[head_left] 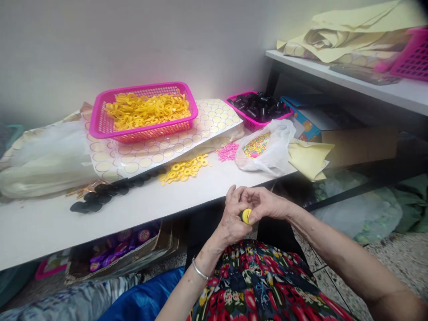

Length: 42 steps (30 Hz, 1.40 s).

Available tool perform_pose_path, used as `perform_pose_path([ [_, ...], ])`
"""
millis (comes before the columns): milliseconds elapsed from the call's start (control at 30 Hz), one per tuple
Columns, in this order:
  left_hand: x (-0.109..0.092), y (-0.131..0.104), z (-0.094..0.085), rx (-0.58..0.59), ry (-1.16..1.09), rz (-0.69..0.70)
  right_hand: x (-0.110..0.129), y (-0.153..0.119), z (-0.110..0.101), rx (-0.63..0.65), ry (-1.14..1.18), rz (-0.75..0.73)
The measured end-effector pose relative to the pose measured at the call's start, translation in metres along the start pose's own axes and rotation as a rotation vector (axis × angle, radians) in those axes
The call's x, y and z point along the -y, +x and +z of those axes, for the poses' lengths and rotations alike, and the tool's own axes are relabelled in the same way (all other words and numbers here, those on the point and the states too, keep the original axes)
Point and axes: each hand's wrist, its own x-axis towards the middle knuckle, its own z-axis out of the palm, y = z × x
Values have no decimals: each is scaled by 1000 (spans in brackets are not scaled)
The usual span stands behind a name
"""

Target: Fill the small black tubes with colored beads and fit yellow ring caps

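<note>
Close to my lap, in front of the table edge, my left hand [230, 221] is curled around a small black piece with a yellow round cap [247, 216] at its end. Thumb and fingers of my right hand [267, 203] are pinched against the yellow cap, and most of the black part is hidden by my hands. On the white table [187, 196] beyond lie a pile of yellow ring-shaped plastic pieces [183, 169], a row of black pieces [96, 196] and a heap of tiny pink bits [227, 152]. A white plastic bag [264, 162] beside them holds multicoloured beads [256, 145].
A pink basket [143, 137] full of yellow pieces stands on sticker sheets [214, 118]. Black caps fill a smaller pink basket [250, 124]. To the right are a cardboard box [361, 145] and a raised shelf [354, 73]. Below the table, a carton [147, 252] contains purple items.
</note>
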Motion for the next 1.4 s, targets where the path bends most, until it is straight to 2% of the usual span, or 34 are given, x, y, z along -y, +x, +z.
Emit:
perform_pose_path([
  [167, 2, -1, 6, 8, -5, 54, -7, -3, 2, 19, 1, -29],
  [267, 5, -6, 7, 34, 68, 73, -8, -4, 2, 61, -9, 32],
  [367, 3, -9, 5, 74, 159, 97, -8, -7, 1, 156, -7, 113],
  [433, 0, -9, 4, 94, 199, 113, -9, -10, 0, 174, 0, 113],
  [633, 5, -2, 9, 123, 195, 96, -24, -10, 5, 35, 87, 3],
  [733, 12, -3, 12, 138, 210, 29, -34, -7, 9, 41, 154, -1],
  [800, 16, -7, 11, 156, 213, 0, -41, -3, 7, 37, 147, -14],
  [867, 19, -11, 4, 179, 187, -9, -49, 2, -1, -41, 56, -54],
  [933, 24, -15, -11, 124, 129, -14, -59, 8, -14, -136, -192, -21],
  [967, 28, -17, -21, 45, 103, -23, -65, 12, -22, -206, -375, 27],
  [1033, 43, -22, -48, -210, 96, -76, -79, 18, -35, -301, -797, 148],
  [1067, 53, -25, -65, -360, 128, -123, -86, 22, -39, -292, -981, 216],
  [1133, 77, -34, -104, -632, 232, -267, -101, 30, -44, -178, -1214, 323],
  [1233, 114, -46, -166, -948, 476, -587, -114, 48, -42, -11, -1302, 437],
  [1300, 133, -51, -201, -1065, 652, -729, -118, 62, -39, 38, -1288, 504],
  [1367, 147, -49, -225, -1067, 758, -787, -119, 74, -37, 62, -1273, 561],
  [1400, 152, -46, -233, -1029, 803, -798, -120, 78, -37, 68, -1267, 582],
])
